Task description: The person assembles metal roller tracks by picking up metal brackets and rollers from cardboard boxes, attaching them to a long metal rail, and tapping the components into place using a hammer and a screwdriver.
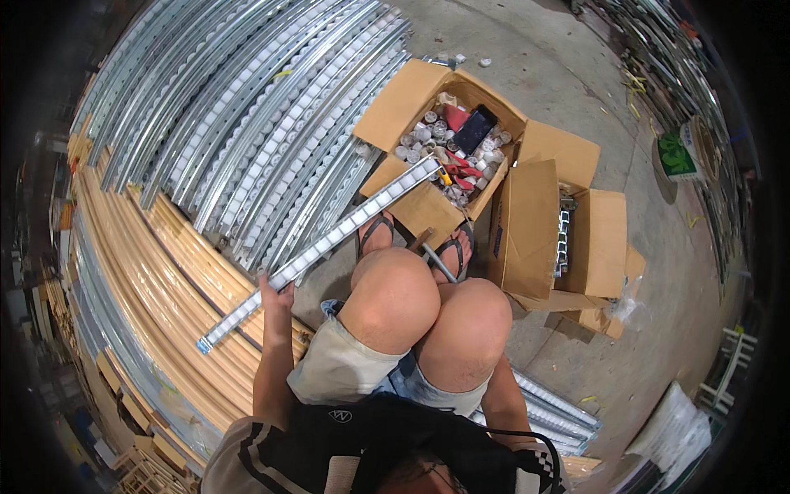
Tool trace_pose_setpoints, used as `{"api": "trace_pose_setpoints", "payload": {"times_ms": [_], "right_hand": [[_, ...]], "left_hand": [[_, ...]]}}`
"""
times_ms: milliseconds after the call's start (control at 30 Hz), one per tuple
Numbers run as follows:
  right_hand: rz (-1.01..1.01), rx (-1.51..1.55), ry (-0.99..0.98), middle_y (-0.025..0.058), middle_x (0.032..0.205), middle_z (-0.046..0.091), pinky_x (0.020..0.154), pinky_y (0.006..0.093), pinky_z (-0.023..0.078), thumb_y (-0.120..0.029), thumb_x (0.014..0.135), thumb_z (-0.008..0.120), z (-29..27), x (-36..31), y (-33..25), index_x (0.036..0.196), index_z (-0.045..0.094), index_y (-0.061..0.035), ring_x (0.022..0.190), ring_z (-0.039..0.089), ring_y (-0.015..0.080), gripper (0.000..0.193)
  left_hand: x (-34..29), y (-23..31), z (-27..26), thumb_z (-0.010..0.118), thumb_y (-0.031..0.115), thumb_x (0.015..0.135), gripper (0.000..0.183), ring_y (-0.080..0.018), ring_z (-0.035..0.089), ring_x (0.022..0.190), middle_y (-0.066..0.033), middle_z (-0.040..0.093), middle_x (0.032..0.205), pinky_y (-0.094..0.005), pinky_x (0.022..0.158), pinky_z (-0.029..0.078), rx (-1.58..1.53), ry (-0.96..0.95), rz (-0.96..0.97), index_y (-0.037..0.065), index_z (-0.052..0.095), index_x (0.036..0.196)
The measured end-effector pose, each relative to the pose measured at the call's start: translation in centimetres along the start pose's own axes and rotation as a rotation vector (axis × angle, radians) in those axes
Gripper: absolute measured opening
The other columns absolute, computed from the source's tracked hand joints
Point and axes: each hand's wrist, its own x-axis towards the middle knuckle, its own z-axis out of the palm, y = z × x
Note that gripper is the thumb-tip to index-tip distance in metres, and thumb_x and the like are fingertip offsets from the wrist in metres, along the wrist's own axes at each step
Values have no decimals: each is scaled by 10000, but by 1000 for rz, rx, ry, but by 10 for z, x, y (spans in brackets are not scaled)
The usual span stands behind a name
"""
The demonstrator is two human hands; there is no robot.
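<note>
My left hand (pixel 277 295) is closed around a roller track (pixel 350 224), a long metal channel with a row of white rollers. The track slants up to the right, its far end over an open cardboard box (pixel 401 93). Loose white wheels (pixel 423 133), a dark flat device (pixel 476 129) and red-handled tools (pixel 466 171) lie inside that box. My right forearm (pixel 504 403) runs down beside my thigh, and the hand is hidden. Between my feet is a grey rod-like tool (pixel 440 262) with a brown end, perhaps a hammer.
Many similar roller tracks (pixel 247 123) lie in rows at left, beside tan wrapped tubes (pixel 132 255). A second open carton (pixel 527 230) with metal parts stands right of the first. More tracks (pixel 551 412) lie behind my right side. A green-and-white sack (pixel 679 156) stands at far right.
</note>
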Motion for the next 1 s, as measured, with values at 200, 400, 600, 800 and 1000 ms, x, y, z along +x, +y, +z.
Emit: {"api": "trace_pose_setpoints", "payload": {"times_ms": [200, 400, 600, 800, 1000], "right_hand": [[-12, -45, -57, 231, 939, 697, 737, 422, 531, -273, 993, 612, 6, -15, 12, 1128, 615, 14, 825, 694, 331, 318], [-60, -188, -27, 235, 965, 699, 762, 422, 535, -273, 985, 627, -18, -29, 23, 1147, 615, 14, 852, 701, 340, 330], [-88, -283, 27, 239, 991, 701, 786, 422, 540, -272, 977, 642, -41, -38, 7, 1165, 615, 14, 879, 708, 348, 344], [-54, -191, -202, 235, 1038, 708, 820, 428, 551, -268, 968, 659, -84, -32, -68, 1204, 621, 10, 947, 707, 375, 366], [125, 351, 427, 67, 898, 713, 716, 304, 546, -285, 1025, 621, -202, -57, -58, 1074, 670, 6, 812, 667, 136, 300]], "left_hand": [[43, -3, -35, 677, 366, 958, 561, -394, 593, 1162, -191, 588, 1294, -579, 1023, 491, -66, 77, -17, 62, 472, 1382], [-15, -10, 12, 784, 366, 848, 672, -399, 607, 1146, -214, 552, 1326, -541, 995, 533, 89, 218, -68, 65, 473, 1362], [38, -35, 8, 714, 346, 953, 555, -410, 656, 958, -203, 612, 1174, -566, 850, 571, 159, 191, 10, 11, 481, 1329], [59, -23, -41, 615, 406, 1012, 494, -278, 637, 1073, -151, 620, 1222, -442, 972, 532, 484, -153, -167, 51, 517, 1340], [20, -61, -44, 623, 391, 1010, 459, -256, 633, 1027, -140, 627, 1169, -420, 928, 528, 815, -89, -223, 45, 532, 1297]]}}
